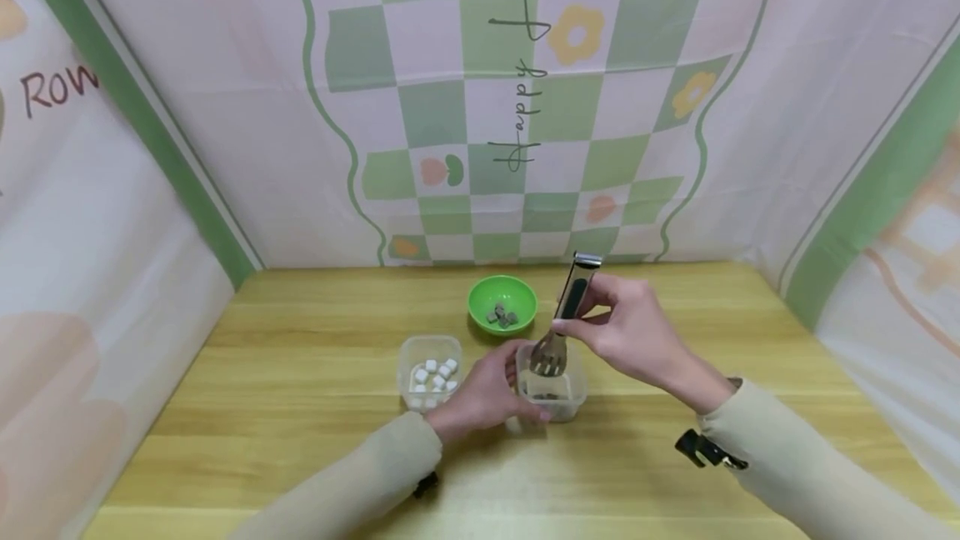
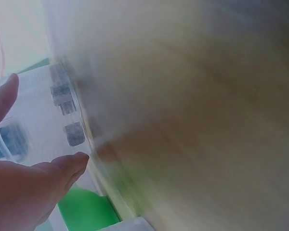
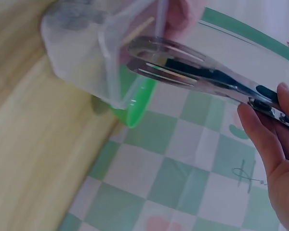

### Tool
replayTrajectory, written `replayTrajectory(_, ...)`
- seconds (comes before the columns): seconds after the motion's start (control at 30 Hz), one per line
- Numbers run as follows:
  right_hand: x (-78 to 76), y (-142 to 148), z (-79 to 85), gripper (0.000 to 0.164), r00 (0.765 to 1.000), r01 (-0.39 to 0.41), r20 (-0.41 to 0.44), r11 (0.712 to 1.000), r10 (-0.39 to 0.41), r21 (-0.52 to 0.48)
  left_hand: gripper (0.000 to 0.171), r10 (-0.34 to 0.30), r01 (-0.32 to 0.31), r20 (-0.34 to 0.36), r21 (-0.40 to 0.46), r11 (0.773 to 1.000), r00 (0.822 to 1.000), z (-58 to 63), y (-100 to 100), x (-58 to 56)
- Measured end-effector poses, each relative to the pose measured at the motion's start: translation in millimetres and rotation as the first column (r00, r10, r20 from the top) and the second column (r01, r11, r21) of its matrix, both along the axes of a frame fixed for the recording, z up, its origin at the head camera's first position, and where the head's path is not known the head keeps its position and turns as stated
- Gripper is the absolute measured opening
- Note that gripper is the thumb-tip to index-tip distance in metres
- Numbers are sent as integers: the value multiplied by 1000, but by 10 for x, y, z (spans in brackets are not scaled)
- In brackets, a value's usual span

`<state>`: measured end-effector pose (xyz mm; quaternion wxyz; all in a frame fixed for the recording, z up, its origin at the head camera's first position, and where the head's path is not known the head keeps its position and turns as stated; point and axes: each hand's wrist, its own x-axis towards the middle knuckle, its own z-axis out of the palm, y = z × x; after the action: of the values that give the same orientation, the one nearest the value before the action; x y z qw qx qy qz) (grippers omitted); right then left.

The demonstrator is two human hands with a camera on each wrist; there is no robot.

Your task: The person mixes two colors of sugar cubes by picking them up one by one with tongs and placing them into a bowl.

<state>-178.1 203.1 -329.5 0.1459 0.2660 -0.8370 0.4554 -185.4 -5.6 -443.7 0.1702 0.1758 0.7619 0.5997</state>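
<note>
My left hand [image 1: 491, 390] holds a clear plastic container [image 1: 566, 412] at its left side, thumb in front and fingers behind. Dark grey cubes [image 2: 74, 134] lie at the bottom of that container, seen through its wall in the left wrist view. Metal tongs [image 1: 576, 290] with dark grips are pinched in my right hand [image 1: 637, 336], pointing down. Their slotted tips [image 1: 550, 357] are at the container's opening. In the right wrist view the two tips sit close together at the rim, with nothing visible between them.
Just behind the containers stands a green bowl [image 1: 519, 293] with several grey cubes [image 1: 502, 317] in it. To the left is a second clear container [image 1: 406, 365] holding several white cubes [image 1: 431, 377]. A patterned cloth [image 1: 495, 107] hangs behind the wooden table [image 1: 300, 373].
</note>
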Motion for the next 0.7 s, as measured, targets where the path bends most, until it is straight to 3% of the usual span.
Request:
replayTrajectory(0.3,10,19,-213,24,997,-19,78,996,12,88,97,28,-28,8,-52,998,1000,22,13,8)
replayTrajectory(0.47,-6,-8,-250,22,993,-28,118,994,16,105,97,26,-25,17,-40,999,1000,23,15,12)
replayTrajectory(0.7,-69,1,-277,23,994,-4,107,993,-9,122,97,28,-27,18,-44,999,999,12,20,6)
